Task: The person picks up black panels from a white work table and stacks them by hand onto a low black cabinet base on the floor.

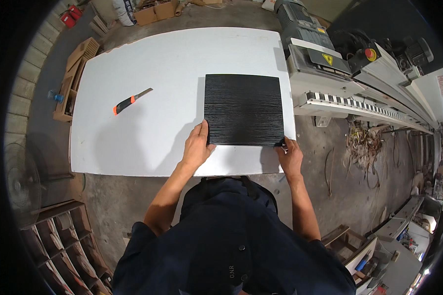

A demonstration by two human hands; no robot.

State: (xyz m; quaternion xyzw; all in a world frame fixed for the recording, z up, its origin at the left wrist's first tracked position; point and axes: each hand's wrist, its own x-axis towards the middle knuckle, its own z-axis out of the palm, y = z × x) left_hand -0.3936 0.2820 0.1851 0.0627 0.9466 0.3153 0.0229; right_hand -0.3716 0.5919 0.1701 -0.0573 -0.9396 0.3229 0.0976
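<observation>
Pressing down with the left hand (198, 147) on the near left corner of a square black wood-grain panel (243, 109), fingers flat along its edge, not closed around it. Pinching the panel's near right corner with the right hand (290, 156), fingertips curled on the edge; panel lying flat on the right part of a white table (157, 64). Resting well apart to the left, an orange-handled utility knife (132, 101); standing just right of the table, a grey machine (359, 83).
</observation>
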